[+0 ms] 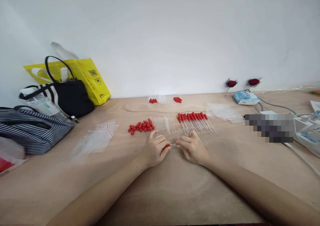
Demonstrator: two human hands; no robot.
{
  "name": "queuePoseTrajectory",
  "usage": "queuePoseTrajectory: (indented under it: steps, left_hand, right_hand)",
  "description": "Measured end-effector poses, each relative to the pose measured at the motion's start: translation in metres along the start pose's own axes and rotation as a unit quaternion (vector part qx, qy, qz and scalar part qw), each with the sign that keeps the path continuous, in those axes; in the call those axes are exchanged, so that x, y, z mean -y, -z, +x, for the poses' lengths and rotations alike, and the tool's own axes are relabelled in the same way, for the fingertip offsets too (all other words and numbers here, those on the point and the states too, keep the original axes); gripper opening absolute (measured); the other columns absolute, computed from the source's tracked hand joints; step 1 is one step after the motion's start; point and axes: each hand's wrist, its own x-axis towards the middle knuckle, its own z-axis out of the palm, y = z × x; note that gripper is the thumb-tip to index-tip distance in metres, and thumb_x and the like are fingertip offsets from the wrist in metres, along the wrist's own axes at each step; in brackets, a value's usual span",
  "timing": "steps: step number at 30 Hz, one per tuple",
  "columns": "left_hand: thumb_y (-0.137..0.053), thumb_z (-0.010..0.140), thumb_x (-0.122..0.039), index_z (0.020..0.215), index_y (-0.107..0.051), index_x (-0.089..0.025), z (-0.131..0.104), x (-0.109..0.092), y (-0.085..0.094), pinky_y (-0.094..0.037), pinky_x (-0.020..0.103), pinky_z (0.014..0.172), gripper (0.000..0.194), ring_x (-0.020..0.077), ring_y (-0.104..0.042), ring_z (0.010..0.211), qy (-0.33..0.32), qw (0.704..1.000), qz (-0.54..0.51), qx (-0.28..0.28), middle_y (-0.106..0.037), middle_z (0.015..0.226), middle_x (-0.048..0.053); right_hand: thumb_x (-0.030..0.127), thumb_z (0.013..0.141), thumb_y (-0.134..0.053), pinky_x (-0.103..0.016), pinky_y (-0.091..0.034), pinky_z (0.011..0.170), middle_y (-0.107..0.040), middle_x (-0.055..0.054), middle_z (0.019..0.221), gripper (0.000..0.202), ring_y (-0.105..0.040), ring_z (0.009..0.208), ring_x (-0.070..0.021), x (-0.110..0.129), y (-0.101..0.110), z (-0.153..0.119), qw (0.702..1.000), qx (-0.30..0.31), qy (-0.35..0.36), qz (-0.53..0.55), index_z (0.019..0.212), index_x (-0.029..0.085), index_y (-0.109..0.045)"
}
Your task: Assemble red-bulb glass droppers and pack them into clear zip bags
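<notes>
Between my two hands is a thin clear tube (173, 145), lying roughly level. My left hand (155, 149) pinches a red rubber bulb (166, 146) at the tube's left end. The fingers of my right hand (192, 148) are closed round the other end of the tube. Beyond my left hand lie a pile of loose red bulbs (142, 126) and a row of bare clear tubes (163, 125). Past my right hand, several tubes with red bulbs on them (196, 122) lie side by side, bulbs toward the wall.
Clear plastic bags lie at left (96, 137) and right (222, 112). Small bags with red bulbs (163, 99) rest near the wall. Bags (72, 97) crowd the left; a blue tissue pack (246, 97), cables and power strips (308, 127) are at right.
</notes>
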Motion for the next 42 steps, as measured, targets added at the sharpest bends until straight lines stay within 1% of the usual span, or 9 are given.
queuePoseTrajectory:
  steps: [13,16,20,24,28,31,35,38,42]
  left_hand:
    - [-0.048,0.083,-0.027,0.077,-0.058,-0.021,0.002,0.006,0.000,-0.019,0.043,0.096,0.013,0.0155,-0.055,0.079,0.054,0.998,-0.019,-0.004,-0.064,0.074,-0.002]
    - [-0.049,0.083,-0.029,0.090,-0.058,-0.023,0.001,0.010,0.000,-0.022,0.041,0.096,0.014,0.0172,-0.054,0.087,0.083,0.996,-0.019,-0.041,-0.063,0.086,0.001]
    - [-0.051,0.080,-0.030,0.109,-0.050,-0.019,-0.001,0.020,-0.001,-0.034,0.038,0.087,0.031,0.0222,-0.049,0.099,0.185,0.976,0.002,-0.118,-0.057,0.104,0.007]
    - [-0.055,0.075,-0.027,0.102,-0.052,-0.020,-0.002,0.026,-0.001,-0.036,0.040,0.083,0.028,0.0241,-0.051,0.094,0.243,0.959,0.031,-0.139,-0.058,0.099,0.006]
    - [-0.055,0.072,-0.022,0.097,-0.055,-0.020,-0.004,0.035,0.012,-0.037,0.040,0.080,0.025,0.0253,-0.051,0.091,0.284,0.943,0.073,-0.159,-0.059,0.093,0.007]
    - [-0.060,0.068,-0.030,0.100,-0.055,-0.019,-0.010,0.050,0.031,-0.039,0.039,0.078,0.034,0.0259,-0.052,0.088,0.325,0.931,0.083,-0.142,-0.057,0.086,0.007]
    - [-0.067,0.057,-0.049,0.105,-0.053,-0.019,-0.024,0.079,0.056,-0.042,0.039,0.077,0.059,0.0284,-0.051,0.095,0.372,0.926,0.047,-0.035,-0.054,0.096,0.009]
    - [-0.070,0.051,-0.047,0.106,-0.052,-0.017,-0.034,0.097,0.061,-0.045,0.037,0.075,0.065,0.0280,-0.052,0.096,0.396,0.918,0.006,0.016,-0.053,0.103,0.011]
    - [-0.066,0.058,-0.037,0.103,-0.053,-0.014,-0.039,0.111,0.057,-0.048,0.030,0.069,0.052,0.0218,-0.057,0.086,0.414,0.909,-0.045,0.017,-0.055,0.101,0.010]
  right_hand:
    - [0.025,0.084,-0.043,-0.031,-0.018,0.066,-0.060,-0.002,0.074,0.020,-0.044,0.070,-0.0136,-0.002,0.009,0.007,0.996,0.066,-0.016,-0.054,0.081,0.020,-0.062]
    - [0.025,0.084,-0.043,-0.031,-0.018,0.065,-0.061,-0.003,0.072,0.020,-0.046,0.072,-0.0148,-0.002,0.013,0.007,0.994,0.084,-0.029,-0.067,0.083,0.020,-0.063]
    - [0.024,0.082,-0.043,-0.029,-0.021,0.065,-0.064,-0.004,0.078,0.020,-0.051,0.075,-0.0161,-0.011,0.006,0.011,0.984,0.043,-0.166,-0.058,0.093,0.020,-0.059]
    - [0.024,0.079,-0.043,-0.028,-0.024,0.066,-0.064,-0.004,0.077,0.018,-0.055,0.077,-0.0173,-0.021,-0.008,0.032,0.947,0.027,-0.312,-0.067,0.093,0.016,-0.053]
    - [0.020,0.077,-0.042,-0.030,-0.024,0.068,-0.065,-0.006,0.079,0.016,-0.057,0.077,-0.0193,-0.026,-0.021,0.056,0.912,0.057,-0.388,-0.120,0.089,0.015,-0.051]
    - [0.019,0.076,-0.041,-0.032,-0.023,0.069,-0.065,-0.008,0.078,0.019,-0.058,0.076,-0.0215,-0.027,-0.028,0.066,0.894,0.080,-0.417,-0.143,0.092,0.015,-0.051]
    - [0.021,0.077,-0.040,-0.035,-0.022,0.071,-0.066,-0.009,0.079,0.020,-0.059,0.076,-0.0221,-0.029,-0.032,0.070,0.888,0.099,-0.424,-0.149,0.090,0.015,-0.053]
    - [0.022,0.078,-0.039,-0.036,-0.022,0.072,-0.066,-0.010,0.083,0.021,-0.059,0.079,-0.0220,-0.029,-0.030,0.071,0.887,0.112,-0.425,-0.144,0.088,0.016,-0.056]
    - [0.025,0.081,-0.036,-0.037,-0.022,0.074,-0.065,-0.012,0.087,0.026,-0.058,0.082,-0.0221,-0.028,-0.027,0.074,0.887,0.120,-0.425,-0.138,0.087,0.016,-0.060]
